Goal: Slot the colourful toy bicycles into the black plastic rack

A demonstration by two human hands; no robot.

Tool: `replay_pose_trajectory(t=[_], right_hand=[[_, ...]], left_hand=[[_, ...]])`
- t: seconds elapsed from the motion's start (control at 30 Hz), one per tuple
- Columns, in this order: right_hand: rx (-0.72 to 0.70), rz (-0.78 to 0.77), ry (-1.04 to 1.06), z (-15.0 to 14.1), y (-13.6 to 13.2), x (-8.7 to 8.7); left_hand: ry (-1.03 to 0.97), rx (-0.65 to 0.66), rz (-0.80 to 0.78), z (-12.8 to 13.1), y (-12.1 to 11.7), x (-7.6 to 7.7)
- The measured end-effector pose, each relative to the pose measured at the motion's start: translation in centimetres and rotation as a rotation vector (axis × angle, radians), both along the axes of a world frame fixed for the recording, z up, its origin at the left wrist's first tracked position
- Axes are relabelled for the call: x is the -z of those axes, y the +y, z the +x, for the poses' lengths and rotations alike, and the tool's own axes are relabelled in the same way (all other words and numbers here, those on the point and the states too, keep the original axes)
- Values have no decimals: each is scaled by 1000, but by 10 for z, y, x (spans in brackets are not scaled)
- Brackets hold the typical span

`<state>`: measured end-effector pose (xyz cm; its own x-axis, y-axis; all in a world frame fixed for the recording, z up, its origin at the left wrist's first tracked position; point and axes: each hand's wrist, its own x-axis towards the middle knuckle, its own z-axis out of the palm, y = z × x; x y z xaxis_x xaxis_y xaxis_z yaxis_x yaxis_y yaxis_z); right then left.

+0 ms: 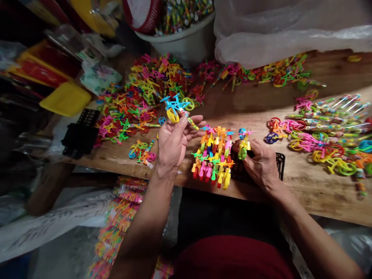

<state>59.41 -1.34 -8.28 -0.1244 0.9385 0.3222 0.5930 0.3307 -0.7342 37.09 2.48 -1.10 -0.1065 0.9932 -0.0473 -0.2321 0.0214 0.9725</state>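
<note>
My left hand point(172, 141) pinches a toy bicycle point(178, 105) with a blue frame and yellow and green wheels, a colourful patterned stick attached below it. At the right, my right hand point(260, 164) is closed on another toy bicycle point(244, 145), seen end-on, with yellow and green parts. Between the hands, rows of upright toy bicycles point(213, 157) stand packed close together at a black plastic rack point(280, 164). My right hand and the bicycles hide much of that rack.
Loose toy bicycles point(142, 93) lie heaped at the left and back of the wooden table point(302, 197). More with patterned sticks point(328, 124) lie at the right. A white tub point(186, 44) and clear plastic sheeting point(261, 46) stand behind. Packed bicycles point(116, 228) hang below the table edge.
</note>
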Motion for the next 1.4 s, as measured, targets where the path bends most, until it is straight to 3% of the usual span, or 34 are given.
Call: replay_pose_trajectory(t=[0.13,0.27,0.53,0.7,0.9,1.03,1.4], right_hand=[[25,30,-36,-3,2,-4],[14,-82,35,-1,4,-9],[15,-80,270,6,-1,2],[-69,-5,105,1,1,-6],[-62,87,-116,-7,0,-12],[-67,123,-142,-9,1,-11],[-60,37,-284,-12,0,-2]], left_hand=[[25,-53,76,9,-9,3],[9,-62,136,13,-13,8],[45,-196,189,25,-21,18],[43,-243,190,27,-19,22],[79,-244,169,29,-20,18],[101,-249,178,30,-20,18],[95,-182,276,28,-18,21]])
